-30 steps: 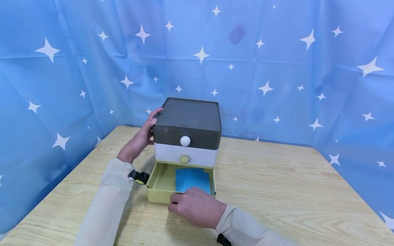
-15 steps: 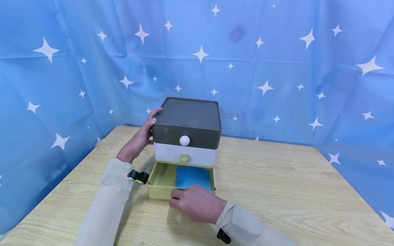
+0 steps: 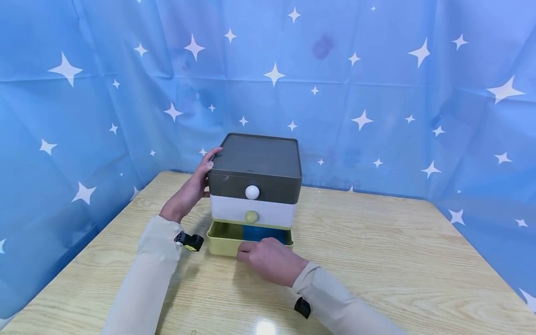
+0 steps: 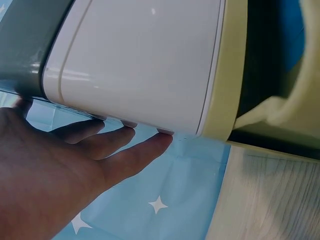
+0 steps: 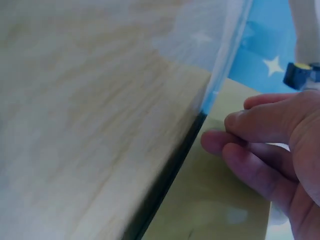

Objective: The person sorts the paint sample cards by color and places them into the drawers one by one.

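Observation:
A small stacked drawer box has a dark grey top tier, a white middle tier and a pale green bottom drawer. That bottom drawer is partly pulled out, and a flat blue item shows inside it. My left hand rests on the box's left side, its fingers spread along the wall in the left wrist view. At the bottom drawer's front, my right hand has thumb and fingers curled together in a pinch; the knob there is hidden behind them.
A white knob sticks out from the grey tier, a green knob from the white one. The box stands on a wood-grain table. Behind it hangs a blue curtain with white stars.
The bottom drawer has slid inward under the white tier, with my right hand moving forward along with it. Less of the blue item shows. My left hand has stayed on the box's side.

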Action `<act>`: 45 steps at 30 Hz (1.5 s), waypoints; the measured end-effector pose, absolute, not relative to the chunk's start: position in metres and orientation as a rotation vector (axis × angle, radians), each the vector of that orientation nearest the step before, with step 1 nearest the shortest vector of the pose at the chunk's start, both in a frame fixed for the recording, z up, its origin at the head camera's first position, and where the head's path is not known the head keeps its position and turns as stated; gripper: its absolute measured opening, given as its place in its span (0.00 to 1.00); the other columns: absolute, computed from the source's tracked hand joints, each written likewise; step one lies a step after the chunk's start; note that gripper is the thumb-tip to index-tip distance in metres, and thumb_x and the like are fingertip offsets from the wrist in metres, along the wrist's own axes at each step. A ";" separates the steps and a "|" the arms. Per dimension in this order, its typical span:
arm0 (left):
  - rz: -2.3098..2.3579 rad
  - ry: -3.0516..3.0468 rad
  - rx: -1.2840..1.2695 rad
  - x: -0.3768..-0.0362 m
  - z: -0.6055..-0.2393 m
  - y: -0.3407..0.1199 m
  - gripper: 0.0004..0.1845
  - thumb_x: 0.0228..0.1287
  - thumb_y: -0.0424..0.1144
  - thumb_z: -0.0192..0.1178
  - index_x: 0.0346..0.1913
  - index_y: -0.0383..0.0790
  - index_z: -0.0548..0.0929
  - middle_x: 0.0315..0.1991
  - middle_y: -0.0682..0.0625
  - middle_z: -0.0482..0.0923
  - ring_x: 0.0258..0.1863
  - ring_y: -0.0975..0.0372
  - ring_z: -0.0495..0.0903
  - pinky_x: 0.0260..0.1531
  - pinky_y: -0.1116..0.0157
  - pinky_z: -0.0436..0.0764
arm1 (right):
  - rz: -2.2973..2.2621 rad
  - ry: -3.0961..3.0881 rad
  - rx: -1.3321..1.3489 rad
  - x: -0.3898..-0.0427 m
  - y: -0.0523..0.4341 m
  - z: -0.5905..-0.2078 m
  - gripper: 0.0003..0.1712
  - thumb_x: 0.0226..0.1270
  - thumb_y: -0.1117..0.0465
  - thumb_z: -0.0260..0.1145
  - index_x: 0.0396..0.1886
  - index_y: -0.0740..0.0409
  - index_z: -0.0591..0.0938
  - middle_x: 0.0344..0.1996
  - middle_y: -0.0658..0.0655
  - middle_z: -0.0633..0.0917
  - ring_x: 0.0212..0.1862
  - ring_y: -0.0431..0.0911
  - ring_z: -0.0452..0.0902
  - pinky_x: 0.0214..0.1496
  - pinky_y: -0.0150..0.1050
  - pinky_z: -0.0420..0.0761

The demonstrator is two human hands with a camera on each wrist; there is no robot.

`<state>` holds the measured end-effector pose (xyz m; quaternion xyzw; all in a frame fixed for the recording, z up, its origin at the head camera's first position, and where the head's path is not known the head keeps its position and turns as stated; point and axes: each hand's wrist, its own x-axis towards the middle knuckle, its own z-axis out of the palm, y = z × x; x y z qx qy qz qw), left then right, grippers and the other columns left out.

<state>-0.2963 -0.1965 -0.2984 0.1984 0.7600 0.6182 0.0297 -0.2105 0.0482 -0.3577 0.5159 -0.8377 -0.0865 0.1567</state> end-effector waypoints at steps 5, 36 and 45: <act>1.909 2.343 0.619 -0.295 -0.298 -0.196 0.27 0.77 0.64 0.27 0.77 0.79 0.45 0.80 0.46 0.48 0.71 0.41 0.63 0.52 0.50 0.71 | -0.217 -2.394 1.421 -0.221 0.047 -0.360 0.16 0.66 0.69 0.68 0.48 0.46 0.88 0.49 0.45 0.88 0.40 0.35 0.87 0.36 0.26 0.82; 1.902 2.339 0.600 -0.296 -0.295 -0.195 0.28 0.76 0.59 0.28 0.77 0.72 0.47 0.75 0.42 0.55 0.66 0.42 0.67 0.50 0.53 0.72 | -0.064 -2.357 1.363 -0.249 0.049 -0.367 0.15 0.61 0.71 0.70 0.42 0.46 0.89 0.43 0.44 0.90 0.46 0.35 0.86 0.45 0.30 0.83; 1.907 2.345 0.599 -0.296 -0.295 -0.195 0.28 0.76 0.58 0.27 0.77 0.71 0.47 0.76 0.43 0.53 0.67 0.42 0.66 0.51 0.52 0.72 | -0.031 -2.365 1.329 -0.248 0.048 -0.368 0.13 0.63 0.69 0.70 0.40 0.46 0.89 0.42 0.44 0.90 0.45 0.35 0.87 0.44 0.29 0.83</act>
